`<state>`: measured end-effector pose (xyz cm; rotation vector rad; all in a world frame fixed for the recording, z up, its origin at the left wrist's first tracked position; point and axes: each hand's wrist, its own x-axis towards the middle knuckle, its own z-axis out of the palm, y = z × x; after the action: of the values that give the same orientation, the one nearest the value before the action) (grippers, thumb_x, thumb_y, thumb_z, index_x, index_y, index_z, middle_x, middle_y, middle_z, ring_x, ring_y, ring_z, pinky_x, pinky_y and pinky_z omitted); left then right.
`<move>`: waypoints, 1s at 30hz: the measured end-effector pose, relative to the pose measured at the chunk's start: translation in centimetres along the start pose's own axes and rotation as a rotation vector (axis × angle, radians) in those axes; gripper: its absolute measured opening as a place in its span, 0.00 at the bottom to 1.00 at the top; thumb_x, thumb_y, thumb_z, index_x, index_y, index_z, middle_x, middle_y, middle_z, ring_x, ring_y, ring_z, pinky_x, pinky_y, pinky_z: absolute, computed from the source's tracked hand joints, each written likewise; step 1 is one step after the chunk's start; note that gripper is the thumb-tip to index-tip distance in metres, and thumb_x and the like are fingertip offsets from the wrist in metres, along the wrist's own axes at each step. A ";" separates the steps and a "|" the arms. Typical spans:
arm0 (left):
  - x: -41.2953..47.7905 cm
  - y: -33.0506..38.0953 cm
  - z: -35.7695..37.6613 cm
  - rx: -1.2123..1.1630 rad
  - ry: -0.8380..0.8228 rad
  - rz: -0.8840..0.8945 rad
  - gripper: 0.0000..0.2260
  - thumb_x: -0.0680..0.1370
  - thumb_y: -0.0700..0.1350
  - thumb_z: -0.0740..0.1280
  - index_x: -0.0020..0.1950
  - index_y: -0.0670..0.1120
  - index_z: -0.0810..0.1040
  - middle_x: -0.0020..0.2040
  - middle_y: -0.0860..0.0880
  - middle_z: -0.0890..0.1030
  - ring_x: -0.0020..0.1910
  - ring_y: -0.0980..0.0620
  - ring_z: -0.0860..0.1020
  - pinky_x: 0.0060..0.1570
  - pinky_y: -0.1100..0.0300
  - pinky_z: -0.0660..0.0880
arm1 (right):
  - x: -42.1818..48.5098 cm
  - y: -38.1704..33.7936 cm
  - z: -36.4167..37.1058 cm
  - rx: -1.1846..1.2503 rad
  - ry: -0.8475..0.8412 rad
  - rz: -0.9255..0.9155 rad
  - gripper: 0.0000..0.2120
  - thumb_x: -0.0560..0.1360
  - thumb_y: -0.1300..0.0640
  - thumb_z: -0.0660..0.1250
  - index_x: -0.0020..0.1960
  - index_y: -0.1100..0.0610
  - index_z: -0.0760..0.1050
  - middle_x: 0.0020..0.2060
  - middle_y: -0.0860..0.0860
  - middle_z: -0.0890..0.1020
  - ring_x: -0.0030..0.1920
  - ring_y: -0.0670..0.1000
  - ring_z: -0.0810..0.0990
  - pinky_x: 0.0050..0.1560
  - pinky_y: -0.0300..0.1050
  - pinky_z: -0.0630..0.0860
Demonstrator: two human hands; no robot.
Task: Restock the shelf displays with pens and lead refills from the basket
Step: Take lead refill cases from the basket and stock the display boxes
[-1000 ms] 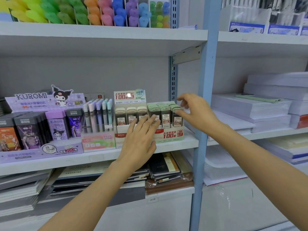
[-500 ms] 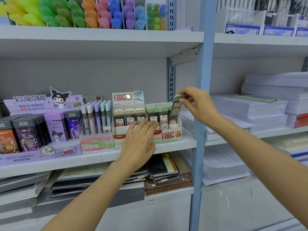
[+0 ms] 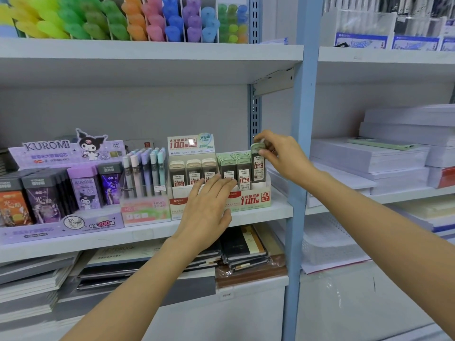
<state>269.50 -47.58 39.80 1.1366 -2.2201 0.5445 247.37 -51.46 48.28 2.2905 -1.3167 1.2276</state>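
A cardboard display box [image 3: 253,199] of lead refills stands on the middle shelf, with beige-capped cases on the left and green-capped ones on the right. My right hand [image 3: 283,156] pinches the green cap of one lead refill case [image 3: 258,163], which stands upright in the box's rightmost row, raised above its neighbours. My left hand [image 3: 209,207] rests flat with straight fingers against the front of the box. The basket is out of view.
Left of the box stand a pastel pen display [image 3: 145,173] and a purple Kuromi refill display [image 3: 61,188]. A blue shelf post [image 3: 299,168] rises right of my right hand. Paper reams [image 3: 394,156] fill the right bay, notebooks [image 3: 243,249] the shelf below, highlighters [image 3: 123,18] the top.
My right hand picked a green-capped refill case from the right end of the box, tilted it up, and now has it upright in the rightmost row. My left hand stayed on the box front.
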 end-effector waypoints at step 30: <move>4.1 -0.7 -0.6 -0.183 -0.092 -0.276 0.36 0.80 0.51 0.61 0.80 0.46 0.43 0.81 0.48 0.46 0.79 0.50 0.41 0.74 0.53 0.38 | -3.4 -1.7 4.5 0.437 -0.026 0.390 0.24 0.83 0.57 0.52 0.79 0.55 0.52 0.75 0.52 0.65 0.70 0.50 0.68 0.69 0.48 0.67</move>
<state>268.32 -50.05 43.04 1.3627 -2.0908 0.1742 250.35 -50.96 43.23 2.4001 -1.7049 1.7676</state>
